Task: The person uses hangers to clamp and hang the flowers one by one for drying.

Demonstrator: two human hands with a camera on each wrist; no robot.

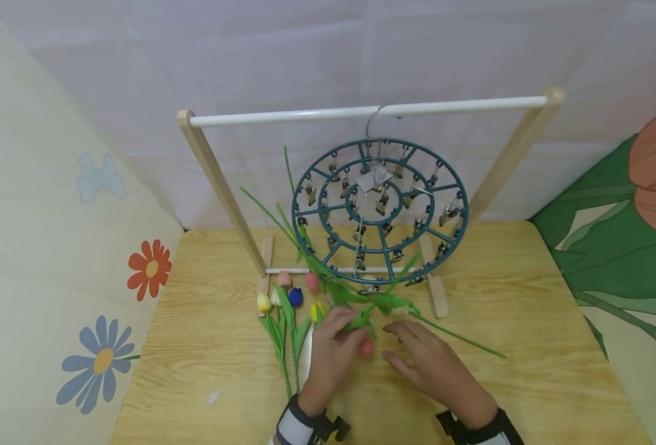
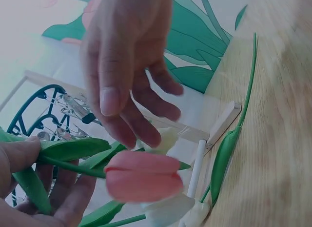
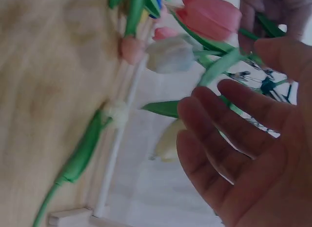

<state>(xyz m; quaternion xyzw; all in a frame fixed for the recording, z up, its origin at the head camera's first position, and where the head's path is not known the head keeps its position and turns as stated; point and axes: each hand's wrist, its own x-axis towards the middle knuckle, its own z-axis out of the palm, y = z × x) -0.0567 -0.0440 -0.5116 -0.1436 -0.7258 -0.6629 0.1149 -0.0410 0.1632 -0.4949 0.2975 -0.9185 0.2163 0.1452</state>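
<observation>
In the head view my left hand (image 1: pixel 328 358) pinches the green stem and leaves of an artificial pink tulip (image 2: pixel 144 175). The flower's head points down toward me, just left of my right hand (image 1: pixel 433 366). That right hand holds nothing; its fingers are spread and slightly bent in the right wrist view. Behind both hands is a round green clip hanger (image 1: pixel 294 213) with many metal clips. Around its lower rim are more green stems and leaves, with a white tulip (image 3: pixel 170 53) close behind the pink one. Whether these are clipped on I cannot tell.
The hanger hooks over the white bar (image 1: pixel 283 116) of a wooden-legged rack. On the wooden table at left lie several tulips, among them a blue tulip (image 1: pixel 296 297) and a yellow tulip (image 1: pixel 264 302). A paper scrap (image 1: pixel 214 397) lies at lower left.
</observation>
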